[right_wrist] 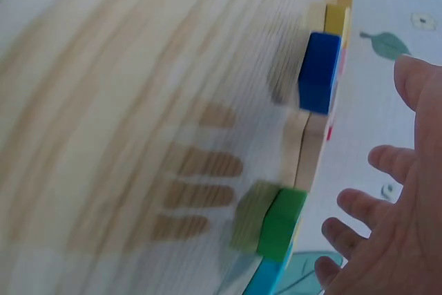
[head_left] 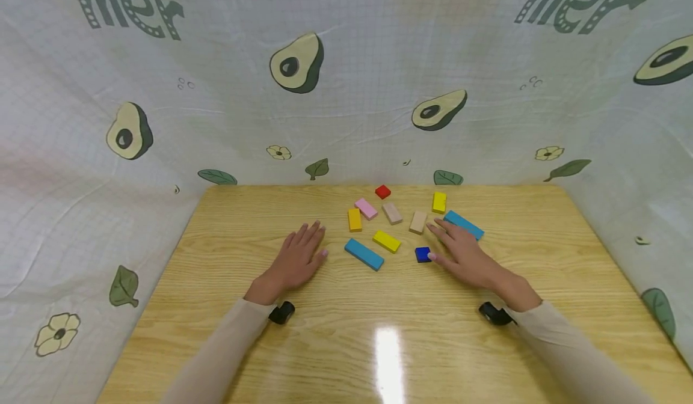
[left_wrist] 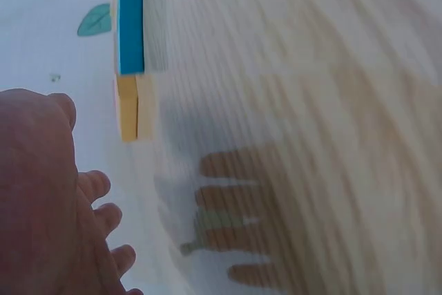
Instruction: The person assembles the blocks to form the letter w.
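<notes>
My left hand (head_left: pixel 296 260) is palm down with its fingers extended, left of the blocks, holding nothing. Closest to it are a long blue block (head_left: pixel 364 254) and an orange block (head_left: pixel 354 219). My right hand (head_left: pixel 465 257) spreads its fingers at the right side of the group and grips nothing. Near its thumb is a dark blue block (head_left: pixel 423 254); a tan block (head_left: pixel 418 222) lies by the fingertips. Another long blue block (head_left: pixel 471 228) is partly covered by that hand. A green block (right_wrist: pixel 283 226) appears in the right wrist view; in the head view the hand hides it.
Between the hands lie a yellow block (head_left: pixel 387 241), a pink block (head_left: pixel 366 208) and a pale beige block (head_left: pixel 392 213). Further back are a red block (head_left: pixel 382 192) and a second yellow block (head_left: pixel 439 202). A printed cloth (head_left: pixel 357 127) surrounds the wooden table (head_left: pixel 335 350).
</notes>
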Motion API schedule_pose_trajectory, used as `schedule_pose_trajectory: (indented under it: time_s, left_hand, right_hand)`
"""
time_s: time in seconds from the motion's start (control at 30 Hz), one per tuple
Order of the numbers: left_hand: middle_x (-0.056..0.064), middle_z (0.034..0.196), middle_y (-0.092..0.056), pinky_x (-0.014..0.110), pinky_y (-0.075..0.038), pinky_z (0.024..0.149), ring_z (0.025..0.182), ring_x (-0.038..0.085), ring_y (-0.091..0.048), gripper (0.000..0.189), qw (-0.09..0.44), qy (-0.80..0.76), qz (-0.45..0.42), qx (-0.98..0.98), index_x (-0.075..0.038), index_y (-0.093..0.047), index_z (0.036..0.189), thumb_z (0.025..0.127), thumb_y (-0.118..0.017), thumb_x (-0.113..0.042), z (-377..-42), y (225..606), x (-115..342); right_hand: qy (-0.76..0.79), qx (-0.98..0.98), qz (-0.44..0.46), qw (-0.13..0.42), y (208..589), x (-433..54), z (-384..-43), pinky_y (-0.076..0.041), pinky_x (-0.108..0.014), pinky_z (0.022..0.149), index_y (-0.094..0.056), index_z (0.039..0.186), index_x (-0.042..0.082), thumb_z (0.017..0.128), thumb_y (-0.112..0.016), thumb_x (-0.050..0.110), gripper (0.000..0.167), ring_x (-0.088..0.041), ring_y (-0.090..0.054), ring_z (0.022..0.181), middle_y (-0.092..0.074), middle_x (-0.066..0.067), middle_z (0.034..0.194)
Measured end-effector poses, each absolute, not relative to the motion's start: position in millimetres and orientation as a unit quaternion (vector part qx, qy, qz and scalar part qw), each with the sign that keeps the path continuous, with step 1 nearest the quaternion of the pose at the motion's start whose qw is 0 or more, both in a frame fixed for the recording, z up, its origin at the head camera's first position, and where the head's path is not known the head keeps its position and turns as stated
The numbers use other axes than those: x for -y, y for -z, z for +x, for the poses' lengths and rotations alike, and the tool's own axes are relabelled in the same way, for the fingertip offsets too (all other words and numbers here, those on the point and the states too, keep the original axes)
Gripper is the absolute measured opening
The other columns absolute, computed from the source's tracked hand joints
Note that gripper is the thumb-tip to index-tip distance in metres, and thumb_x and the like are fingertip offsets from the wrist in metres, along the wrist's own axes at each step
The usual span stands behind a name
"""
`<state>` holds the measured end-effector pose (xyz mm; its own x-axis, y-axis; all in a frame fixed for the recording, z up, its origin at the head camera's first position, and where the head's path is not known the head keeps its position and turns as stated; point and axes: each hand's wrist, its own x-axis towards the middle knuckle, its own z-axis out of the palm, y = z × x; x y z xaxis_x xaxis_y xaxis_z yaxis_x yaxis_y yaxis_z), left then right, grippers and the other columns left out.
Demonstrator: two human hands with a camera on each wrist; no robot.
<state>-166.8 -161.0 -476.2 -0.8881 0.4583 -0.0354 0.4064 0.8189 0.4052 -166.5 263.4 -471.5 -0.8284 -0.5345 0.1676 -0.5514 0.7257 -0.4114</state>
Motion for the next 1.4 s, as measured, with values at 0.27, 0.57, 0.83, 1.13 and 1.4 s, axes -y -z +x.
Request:
schedule_pose_trajectory:
  time_s: [0.27, 0.57, 0.83, 1.13, 1.4]
  left_hand:
    - [0.016, 0.176, -0.018, 0.064, -0.014, 0.127, 0.162, 0.043, -0.014, 0.065, 0.07, -0.187, 0.249, -0.948, -0.004, -0.026, 0.168, 0.115, -0.038, -0.04, -163.9, 483.3, 147.4]
    - [0.017, 0.174, -0.025, 0.063, -0.017, 0.127, 0.16, 0.043, -0.02, 0.063, 0.069, -0.187, 0.27, -0.942, -0.004, -0.031, 0.166, 0.115, -0.041, -0.038, -154.7, 482.4, 128.7]
    - [0.015, 0.175, -0.022, 0.061, -0.017, 0.128, 0.161, 0.042, -0.019, 0.063, 0.081, -0.18, 0.271, -0.942, -0.006, -0.03, 0.168, 0.115, -0.04, -0.039, -149.2, 477.9, 113.5]
    - [0.014, 0.175, -0.022, 0.061, -0.02, 0.127, 0.159, 0.043, -0.025, 0.06, 0.091, -0.15, 0.274, -0.946, -0.013, -0.032, 0.168, 0.116, -0.037, -0.041, -144.8, 476.5, 101.2]
    - [0.016, 0.173, -0.027, 0.058, -0.026, 0.125, 0.154, 0.039, -0.033, 0.059, 0.081, -0.126, 0.276, -0.949, -0.015, -0.035, 0.167, 0.115, -0.04, -0.042, -145.1, 475.5, 94.0]
  right_hand:
    - [-0.226, 0.923, 0.312, 0.011, 474.3, -244.2, -169.9, -0.026, -0.075, 0.116, -0.04, 0.16, -0.002, 0.105, -0.067, 0.023, 0.067, -0.054, -0.034, 0.149, -0.035, -0.03, 0.164]
    - [-0.238, 0.915, 0.326, -0.01, 476.4, -222.9, -172.7, -0.024, -0.074, 0.118, -0.039, 0.162, 0.0, 0.105, -0.067, 0.022, 0.067, -0.052, -0.032, 0.151, -0.033, -0.028, 0.166]
    - [-0.23, 0.912, 0.338, -0.017, 478.1, -208.4, -176.2, -0.025, -0.074, 0.118, -0.04, 0.162, 0.004, 0.106, -0.066, 0.026, 0.066, -0.05, -0.033, 0.151, -0.034, -0.024, 0.167]
    - [-0.235, 0.91, 0.339, -0.032, 480.0, -194.5, -181.4, -0.022, -0.069, 0.122, -0.041, 0.163, 0.007, 0.106, -0.067, 0.025, 0.066, -0.045, -0.032, 0.153, -0.034, -0.02, 0.169]
    - [-0.232, 0.911, 0.34, -0.037, 480.0, -189.9, -184.4, -0.022, -0.069, 0.122, -0.043, 0.162, 0.006, 0.105, -0.067, 0.024, 0.064, -0.045, -0.032, 0.154, -0.036, -0.018, 0.169]
